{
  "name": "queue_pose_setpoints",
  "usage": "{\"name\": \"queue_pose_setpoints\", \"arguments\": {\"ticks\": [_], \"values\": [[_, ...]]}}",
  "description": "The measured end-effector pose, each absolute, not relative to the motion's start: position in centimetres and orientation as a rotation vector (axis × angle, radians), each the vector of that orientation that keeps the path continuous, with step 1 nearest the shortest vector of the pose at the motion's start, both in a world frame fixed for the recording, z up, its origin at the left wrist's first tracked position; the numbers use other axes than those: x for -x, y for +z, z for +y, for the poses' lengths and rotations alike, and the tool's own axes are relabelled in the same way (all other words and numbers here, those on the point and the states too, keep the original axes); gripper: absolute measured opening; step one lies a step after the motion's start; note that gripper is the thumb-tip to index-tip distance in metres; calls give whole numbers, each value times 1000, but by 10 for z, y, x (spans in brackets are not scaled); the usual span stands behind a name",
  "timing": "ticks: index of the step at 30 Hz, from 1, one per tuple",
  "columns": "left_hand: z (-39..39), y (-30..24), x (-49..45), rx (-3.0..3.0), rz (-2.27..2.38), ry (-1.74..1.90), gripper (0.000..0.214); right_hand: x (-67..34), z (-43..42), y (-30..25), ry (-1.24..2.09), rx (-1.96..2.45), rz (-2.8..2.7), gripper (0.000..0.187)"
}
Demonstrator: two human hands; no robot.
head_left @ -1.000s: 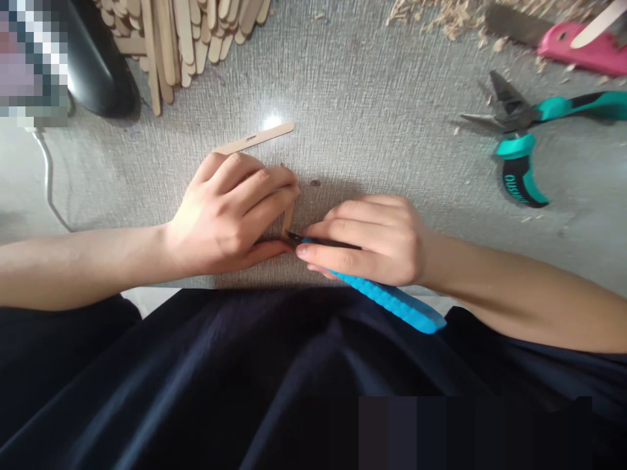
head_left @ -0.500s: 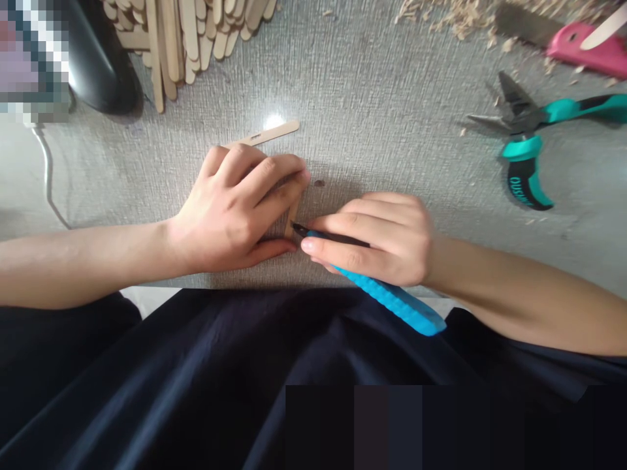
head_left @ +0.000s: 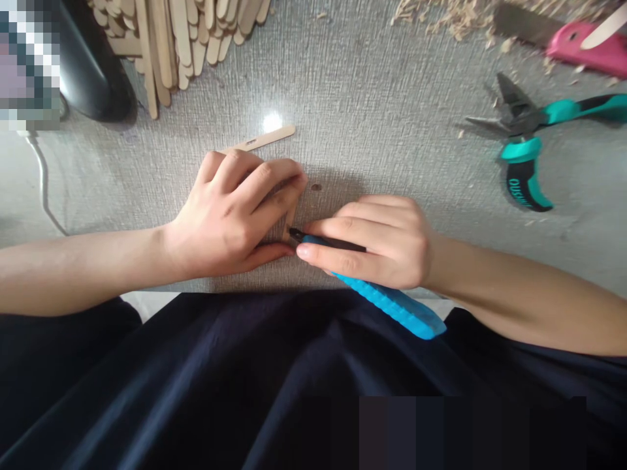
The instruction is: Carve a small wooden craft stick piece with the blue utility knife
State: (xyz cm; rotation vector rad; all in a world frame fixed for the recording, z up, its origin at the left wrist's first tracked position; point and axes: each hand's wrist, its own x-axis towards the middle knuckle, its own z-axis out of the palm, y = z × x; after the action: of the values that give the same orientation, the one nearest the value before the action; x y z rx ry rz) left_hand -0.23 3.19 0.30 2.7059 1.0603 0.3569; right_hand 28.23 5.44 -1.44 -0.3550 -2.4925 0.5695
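My left hand is closed over a wooden craft stick, pinning it to the table between fingertips and thumb; the fingers hide most of it. My right hand grips a blue utility knife, its handle slanting down toward my body. The knife's dark tip meets the stick close to my left thumb. Just beyond my left knuckles lies another craft stick with a small slot cut in it, its left end hidden behind the hand.
A pile of craft sticks lies at the back left, beside a black rounded object and a white cable. Teal-handled pliers rest open at right. Behind them are a pink-handled saw and wood shavings.
My right hand and the knife have shifted slightly left, the tip moving a little along the stick. My left hand keeps its hold; the whole view has shifted slightly.
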Motion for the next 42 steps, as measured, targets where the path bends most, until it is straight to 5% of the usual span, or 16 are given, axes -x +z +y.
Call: {"name": "queue_pose_setpoints", "arguments": {"ticks": [42], "values": [[43, -7, 15, -2586, 992, 124, 84, -283, 65, -9, 804, 351, -2444, 25]]}}
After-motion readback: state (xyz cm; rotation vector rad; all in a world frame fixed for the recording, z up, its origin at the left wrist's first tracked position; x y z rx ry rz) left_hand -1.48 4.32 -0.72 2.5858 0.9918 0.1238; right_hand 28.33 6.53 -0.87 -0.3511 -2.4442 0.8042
